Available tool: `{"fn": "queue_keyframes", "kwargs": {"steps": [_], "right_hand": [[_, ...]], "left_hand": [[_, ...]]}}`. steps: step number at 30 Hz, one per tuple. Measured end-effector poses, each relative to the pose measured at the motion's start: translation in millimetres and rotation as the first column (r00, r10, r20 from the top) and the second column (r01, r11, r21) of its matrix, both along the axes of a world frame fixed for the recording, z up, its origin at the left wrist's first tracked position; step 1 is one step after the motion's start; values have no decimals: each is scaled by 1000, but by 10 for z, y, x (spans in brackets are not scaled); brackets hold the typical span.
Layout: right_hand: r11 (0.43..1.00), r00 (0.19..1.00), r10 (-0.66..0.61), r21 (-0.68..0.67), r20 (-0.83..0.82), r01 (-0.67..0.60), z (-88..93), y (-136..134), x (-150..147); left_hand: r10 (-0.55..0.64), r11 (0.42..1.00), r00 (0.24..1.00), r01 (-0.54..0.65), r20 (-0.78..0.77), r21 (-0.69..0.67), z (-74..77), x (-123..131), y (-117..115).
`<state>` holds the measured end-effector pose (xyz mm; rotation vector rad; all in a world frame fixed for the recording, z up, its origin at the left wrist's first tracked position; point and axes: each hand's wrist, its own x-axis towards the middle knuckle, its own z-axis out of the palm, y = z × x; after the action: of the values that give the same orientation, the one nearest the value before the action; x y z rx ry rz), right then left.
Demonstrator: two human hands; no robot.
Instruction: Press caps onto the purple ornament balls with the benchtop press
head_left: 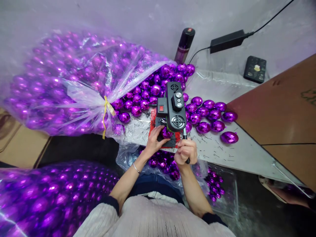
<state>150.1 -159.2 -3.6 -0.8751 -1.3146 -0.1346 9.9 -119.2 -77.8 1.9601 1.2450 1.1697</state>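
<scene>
White table's front edge has room rightward; left hand pinches purple ball; right hand grips lever.

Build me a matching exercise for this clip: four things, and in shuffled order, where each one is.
Things
1. Left hand
2. Right hand
3. Yellow tie
4. Red switch

Places
A. Around the gathered neck of a clear bag
B. On a small black box
C. Around a black handle
D. At a purple ball

Pairs: 1-D, 2-C, 3-A, 4-B
</scene>
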Motion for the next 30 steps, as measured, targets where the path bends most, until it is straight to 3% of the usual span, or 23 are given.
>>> {"fn": "queue_keyframes", "kwargs": {"steps": [7,11,15,18,21,25,27,30], "right_hand": [[991,988,120,-40,-95,-124,-102,14,-23],[995,989,91,-41,-115,-96,-184,31,-41],[997,997,65,-41,-29,-67,-227,51,-36],[999,999,36,-24,-16,-36,-63,49,-13],[996,1000,-7,-86,-12,6,286,25,17],[982,1000,9,-189,10,-7,671,-22,52],[982,999,25,-188,20,-21,712,-41,63],[987,999,35,-159,37,-29,636,-53,61]], "left_hand": [[-3,1000,1000,3,13,17,-7,-3,19],[4,999,1000,-4,15,33,-31,4,34],[2,999,1000,-3,13,50,-63,18,59],[0,998,1000,-1,21,70,-74,33,79],[20,994,1000,-20,4,110,-75,39,36],[-12,959,999,25,-47,284,-109,-51,-246],[-40,928,992,83,-123,364,-143,-162,-454],[-33,900,972,129,-232,415,-162,-382,-673]]}}
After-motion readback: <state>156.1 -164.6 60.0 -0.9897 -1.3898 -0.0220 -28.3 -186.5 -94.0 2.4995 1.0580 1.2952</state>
